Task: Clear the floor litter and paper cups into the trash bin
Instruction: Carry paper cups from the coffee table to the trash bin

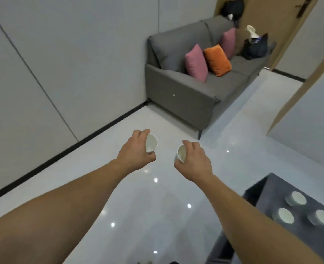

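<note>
Both arms out, a cup in each grip: my left hand [136, 149] is curled round the left cup [151, 143], its mouth tipped sideways, and my right hand [193, 159] is clamped over the rim of the right cup [181, 154], both carried in the air above the floor [157, 197]. So this reads as the carry leg, cups collected and heading for the trash bin, which I can't see anywhere from here, so next I'd have to turn, find it, and let go of both over its opening. These are thin white paper, round and tapered, light and easy to crush, so a gentle squeeze will do. The tiles below are glossy and pale, throwing back ceiling lights. Three cups [286, 215] of the same kind stand upright on the dark matte table [268, 189] at my right, and the grey fabric sofa [176, 88] sits ahead
</note>
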A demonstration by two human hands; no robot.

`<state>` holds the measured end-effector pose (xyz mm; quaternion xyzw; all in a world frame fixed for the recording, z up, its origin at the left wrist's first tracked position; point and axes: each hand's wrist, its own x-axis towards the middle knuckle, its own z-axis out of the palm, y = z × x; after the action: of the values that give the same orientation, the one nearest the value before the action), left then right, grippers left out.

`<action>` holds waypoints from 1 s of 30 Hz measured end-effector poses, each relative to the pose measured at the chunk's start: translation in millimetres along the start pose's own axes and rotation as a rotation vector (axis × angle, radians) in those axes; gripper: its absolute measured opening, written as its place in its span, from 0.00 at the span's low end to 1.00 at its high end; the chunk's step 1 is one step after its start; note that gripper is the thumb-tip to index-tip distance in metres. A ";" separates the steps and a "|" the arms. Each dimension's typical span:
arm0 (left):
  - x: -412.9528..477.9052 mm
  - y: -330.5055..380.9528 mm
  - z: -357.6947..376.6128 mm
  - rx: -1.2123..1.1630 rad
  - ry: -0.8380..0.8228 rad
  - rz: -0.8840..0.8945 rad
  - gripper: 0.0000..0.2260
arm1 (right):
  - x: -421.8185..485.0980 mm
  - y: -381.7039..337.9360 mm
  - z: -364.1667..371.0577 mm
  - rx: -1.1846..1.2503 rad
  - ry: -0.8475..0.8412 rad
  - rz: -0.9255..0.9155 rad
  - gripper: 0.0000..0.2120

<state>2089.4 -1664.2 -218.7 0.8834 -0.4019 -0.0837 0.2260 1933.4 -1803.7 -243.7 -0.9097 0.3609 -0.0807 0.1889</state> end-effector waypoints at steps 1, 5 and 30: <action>-13.4 -29.6 -17.1 0.001 0.029 -0.039 0.35 | 3.3 -31.9 10.8 -0.009 -0.019 -0.053 0.34; -82.3 -148.4 -85.2 0.008 0.114 -0.234 0.35 | -2.6 -166.1 60.0 -0.015 -0.096 -0.253 0.34; -436.2 -559.0 -303.7 -0.009 0.621 -1.289 0.37 | -144.9 -778.2 340.0 -0.024 -0.592 -1.411 0.32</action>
<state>2276.0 -915.8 -225.9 0.9271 0.2836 0.0531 0.2393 2411.7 -1087.2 -243.6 -0.9104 -0.3702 0.0688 0.1714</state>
